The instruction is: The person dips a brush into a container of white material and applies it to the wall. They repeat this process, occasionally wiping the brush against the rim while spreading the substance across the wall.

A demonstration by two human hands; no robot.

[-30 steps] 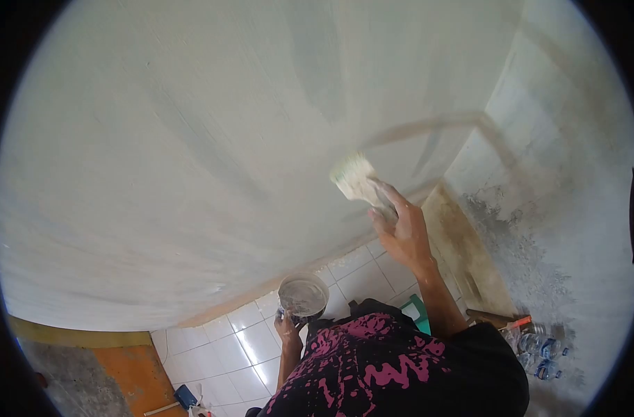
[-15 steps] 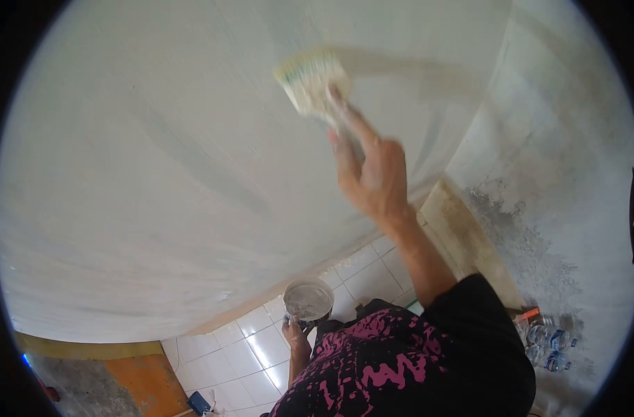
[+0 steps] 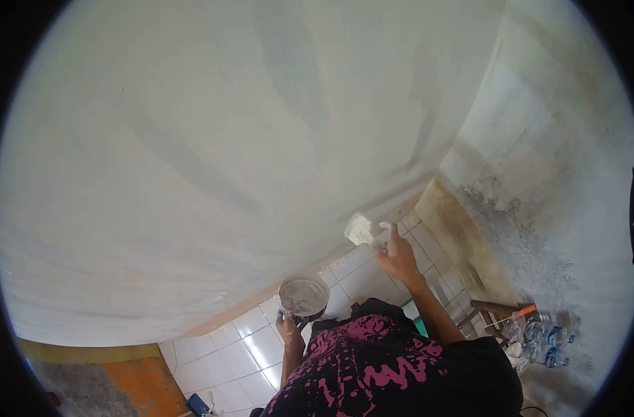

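Observation:
My right hand [image 3: 398, 254] grips a wide paintbrush [image 3: 360, 228] whose pale bristles press low on the whitish wall [image 3: 212, 153], close to the corner. Below and to the left, my left hand [image 3: 289, 325] holds a small round paint can [image 3: 303, 297] with grey-white paint in it, above the floor tiles. My black shirt with pink splashes [image 3: 393, 365] fills the bottom of the view.
White floor tiles [image 3: 247, 347] lie below. A stained side wall [image 3: 539, 181] meets the painted wall at the right. Several water bottles [image 3: 542, 340] and a wooden piece [image 3: 494, 309] lie in the right corner. An orange patch [image 3: 140, 379] shows bottom left.
My right hand has swept the brush from high on the wall down to its lower part near the corner. The paint can has hardly moved.

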